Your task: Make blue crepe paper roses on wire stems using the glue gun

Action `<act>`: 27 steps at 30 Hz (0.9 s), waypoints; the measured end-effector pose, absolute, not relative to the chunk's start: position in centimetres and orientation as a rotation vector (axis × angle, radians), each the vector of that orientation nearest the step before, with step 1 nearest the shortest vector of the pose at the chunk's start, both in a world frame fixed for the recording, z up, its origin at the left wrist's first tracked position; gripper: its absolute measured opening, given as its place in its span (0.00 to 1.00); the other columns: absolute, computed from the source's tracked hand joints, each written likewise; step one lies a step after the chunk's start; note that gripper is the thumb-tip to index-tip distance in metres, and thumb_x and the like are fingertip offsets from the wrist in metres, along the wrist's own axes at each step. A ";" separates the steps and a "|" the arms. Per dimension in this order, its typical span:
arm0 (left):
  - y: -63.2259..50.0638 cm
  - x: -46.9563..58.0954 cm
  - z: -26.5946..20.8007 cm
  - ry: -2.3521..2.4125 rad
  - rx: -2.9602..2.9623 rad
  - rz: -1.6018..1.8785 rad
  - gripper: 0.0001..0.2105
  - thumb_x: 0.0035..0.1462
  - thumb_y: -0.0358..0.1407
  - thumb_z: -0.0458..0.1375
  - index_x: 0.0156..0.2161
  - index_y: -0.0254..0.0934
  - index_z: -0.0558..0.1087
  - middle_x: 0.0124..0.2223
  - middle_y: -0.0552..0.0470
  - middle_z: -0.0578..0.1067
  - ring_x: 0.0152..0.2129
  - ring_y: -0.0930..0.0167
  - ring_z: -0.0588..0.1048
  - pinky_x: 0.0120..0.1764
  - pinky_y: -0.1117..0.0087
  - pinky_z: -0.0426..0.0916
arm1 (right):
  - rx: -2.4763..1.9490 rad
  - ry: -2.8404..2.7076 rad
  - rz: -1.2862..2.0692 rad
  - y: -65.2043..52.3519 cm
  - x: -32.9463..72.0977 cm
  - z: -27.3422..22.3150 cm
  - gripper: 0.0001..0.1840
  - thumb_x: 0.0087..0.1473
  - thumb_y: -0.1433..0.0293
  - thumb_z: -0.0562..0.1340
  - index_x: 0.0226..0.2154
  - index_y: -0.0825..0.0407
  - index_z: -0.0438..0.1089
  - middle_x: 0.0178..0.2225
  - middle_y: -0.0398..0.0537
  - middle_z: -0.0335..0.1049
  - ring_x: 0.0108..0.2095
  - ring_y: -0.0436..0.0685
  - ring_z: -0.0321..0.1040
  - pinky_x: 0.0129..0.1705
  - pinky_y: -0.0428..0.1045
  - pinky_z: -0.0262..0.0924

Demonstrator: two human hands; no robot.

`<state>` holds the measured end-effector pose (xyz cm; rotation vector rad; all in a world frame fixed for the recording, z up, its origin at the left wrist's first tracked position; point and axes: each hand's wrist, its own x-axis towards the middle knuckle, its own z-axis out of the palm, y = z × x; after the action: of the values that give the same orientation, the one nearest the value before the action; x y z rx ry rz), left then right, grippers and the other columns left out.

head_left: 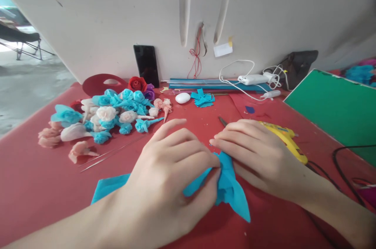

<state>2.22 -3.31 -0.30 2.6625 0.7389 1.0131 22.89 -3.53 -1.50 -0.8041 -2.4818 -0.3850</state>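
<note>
Blue crepe paper (pixel 232 190) is gathered between my two hands, low in the middle of the view. My left hand (pixel 176 174) pinches it between thumb and bent fingers, with the forefinger lifted away. From the other side my right hand (pixel 258 151) closes on the paper's upper part, fingers together and thumb mostly hidden. A flat piece of blue crepe paper (pixel 110 186) shows beneath my left wrist; whether it joins the gathered part is hidden. Just beyond my right hand lies a yellow glue gun (pixel 286 139), its dark nozzle (pixel 222 121) poking out past the fingers.
Blue, white and pink paper flowers (pixel 107 114) are heaped on the red tabletop (pixel 35 178) at left, beside thin metal wires (pixel 111 155). Behind are a phone (pixel 146 65), a white egg-shaped object (pixel 182 98), blue strips (pixel 202 98) and a power strip (pixel 254 80). A green board (pixel 337 112) stands right.
</note>
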 end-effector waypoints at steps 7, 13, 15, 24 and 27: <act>-3.2 2.4 -0.5 0.780 2.350 1.006 0.05 0.54 0.26 0.54 0.34 0.38 0.70 0.27 0.59 0.71 0.25 0.76 0.67 0.35 0.72 0.63 | -0.778 -2.513 -0.350 -3.7 22.7 -1.3 0.13 0.60 0.75 0.50 0.39 0.59 0.69 0.37 0.53 0.71 0.41 0.57 0.64 0.39 0.52 0.62; -3.1 2.3 -0.3 0.775 2.324 0.984 0.06 0.54 0.26 0.55 0.34 0.40 0.71 0.28 0.60 0.72 0.26 0.77 0.69 0.37 0.73 0.64 | -0.781 -2.513 -0.238 -3.9 22.6 -1.3 0.14 0.61 0.74 0.49 0.39 0.59 0.69 0.38 0.52 0.71 0.40 0.56 0.62 0.40 0.52 0.62; -3.1 2.3 -0.2 0.808 2.263 0.997 0.07 0.52 0.26 0.57 0.34 0.41 0.72 0.29 0.61 0.74 0.27 0.77 0.70 0.36 0.75 0.66 | -0.769 -2.505 -0.189 -4.0 22.6 -1.4 0.13 0.61 0.75 0.50 0.39 0.59 0.68 0.38 0.52 0.70 0.40 0.56 0.61 0.41 0.52 0.61; -3.0 2.3 0.0 0.919 1.974 0.972 0.07 0.48 0.28 0.61 0.34 0.42 0.75 0.30 0.61 0.78 0.28 0.76 0.76 0.29 0.81 0.72 | -0.837 -2.421 0.274 -3.6 22.7 -1.9 0.11 0.57 0.80 0.52 0.39 0.54 0.64 0.36 0.48 0.67 0.39 0.54 0.59 0.40 0.51 0.61; -3.0 2.5 -0.2 0.885 1.838 0.945 0.06 0.49 0.29 0.61 0.33 0.42 0.75 0.31 0.60 0.78 0.27 0.75 0.77 0.26 0.83 0.72 | -0.837 -2.395 0.361 -3.7 22.9 -2.0 0.11 0.56 0.80 0.53 0.40 0.55 0.65 0.36 0.49 0.67 0.39 0.53 0.59 0.39 0.50 0.61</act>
<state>2.50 -2.96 -0.18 1.8379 0.8850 0.9449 22.87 -3.67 -2.03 -0.8373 -2.3950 0.3610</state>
